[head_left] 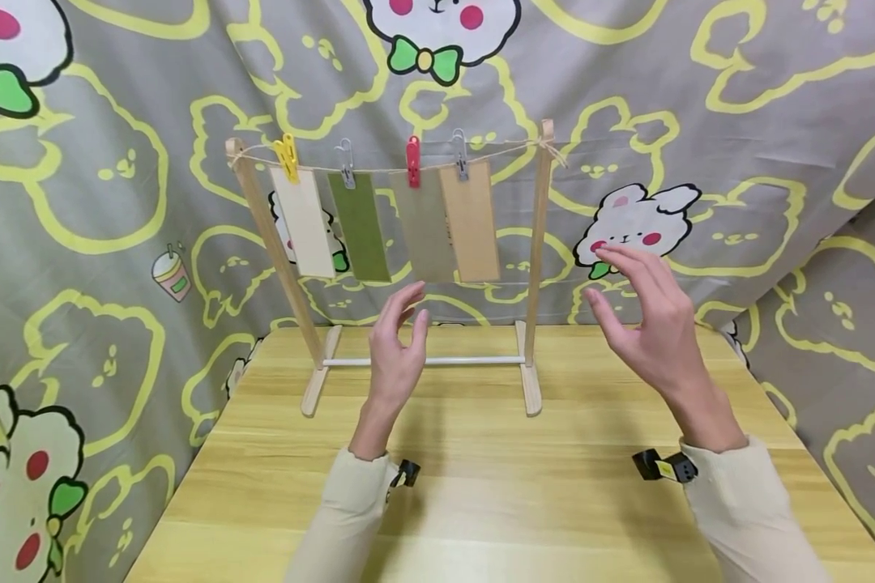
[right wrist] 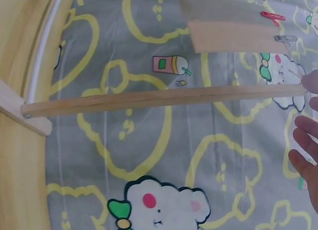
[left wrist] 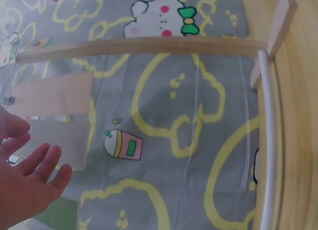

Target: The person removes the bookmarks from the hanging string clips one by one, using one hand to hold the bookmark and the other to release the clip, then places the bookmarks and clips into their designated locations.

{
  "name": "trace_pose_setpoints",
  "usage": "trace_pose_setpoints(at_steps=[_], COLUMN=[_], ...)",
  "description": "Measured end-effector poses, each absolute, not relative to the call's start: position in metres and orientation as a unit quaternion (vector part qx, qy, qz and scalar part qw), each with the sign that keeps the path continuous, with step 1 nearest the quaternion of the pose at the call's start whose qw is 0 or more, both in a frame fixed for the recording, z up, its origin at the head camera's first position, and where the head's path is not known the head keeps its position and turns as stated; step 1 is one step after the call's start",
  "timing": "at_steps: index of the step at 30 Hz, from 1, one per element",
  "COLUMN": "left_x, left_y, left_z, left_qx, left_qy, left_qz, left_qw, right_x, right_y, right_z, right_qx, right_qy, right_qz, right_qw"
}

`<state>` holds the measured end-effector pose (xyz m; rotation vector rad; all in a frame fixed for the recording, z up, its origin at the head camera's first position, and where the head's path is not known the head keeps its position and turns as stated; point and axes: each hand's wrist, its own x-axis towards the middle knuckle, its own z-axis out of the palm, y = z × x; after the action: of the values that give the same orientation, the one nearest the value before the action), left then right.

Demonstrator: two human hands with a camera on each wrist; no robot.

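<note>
Four strips hang from a string line tied between two wooden posts: a cream strip (head_left: 304,225) under a yellow clothespin (head_left: 287,157), a green strip (head_left: 360,228) under a clear grey clothespin (head_left: 347,164), a grey-olive strip (head_left: 424,231) under a red clothespin (head_left: 413,161), and a tan strip (head_left: 471,225) under another grey clothespin (head_left: 460,155). My left hand (head_left: 398,348) hovers in front of the rack, fingers loosely bent, holding nothing, just below the strips. Right of the rack, my right hand (head_left: 652,320) is raised with thumb and fingers apart, nothing in it.
The wooden rack stands near the table's back edge on two feet, its right post (head_left: 539,251) close to my right hand. A white rod (head_left: 452,360) joins the feet. Patterned grey cloth (head_left: 627,73) hangs behind and at both sides of the wooden table (head_left: 496,502).
</note>
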<state>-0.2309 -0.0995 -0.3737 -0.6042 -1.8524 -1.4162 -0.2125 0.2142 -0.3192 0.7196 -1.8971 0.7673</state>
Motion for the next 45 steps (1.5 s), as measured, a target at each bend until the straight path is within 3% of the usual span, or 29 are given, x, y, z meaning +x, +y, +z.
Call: trace_pose_setpoints(at_steps=[10, 18, 26, 45], left_x=[-0.221, -0.251, -0.241, -0.261], left_y=[-0.081, -0.075, -0.064, -0.055], left_z=[-0.341, -0.362, -0.344, -0.354], left_qx=[-0.231, -0.239, -0.225, -0.274], left_qy=[-0.689, -0.650, -0.644, -0.610], left_qz=[-0.613, -0.655, -0.679, -0.709], left_qw=[0.310, 0.300, 0.271, 0.227], right_x=[-0.215, -0.218, -0.220, -0.238], right_y=[0.203, 0.188, 0.179, 0.156], right_z=[-0.290, -0.274, -0.267, -0.258], right_qx=[0.319, 0.347, 0.342, 0.378], right_qy=[-0.766, -0.754, -0.744, -0.746], right_qz=[0.286, 0.284, 0.308, 0.291], right_qw=[0.479, 0.480, 0.484, 0.465])
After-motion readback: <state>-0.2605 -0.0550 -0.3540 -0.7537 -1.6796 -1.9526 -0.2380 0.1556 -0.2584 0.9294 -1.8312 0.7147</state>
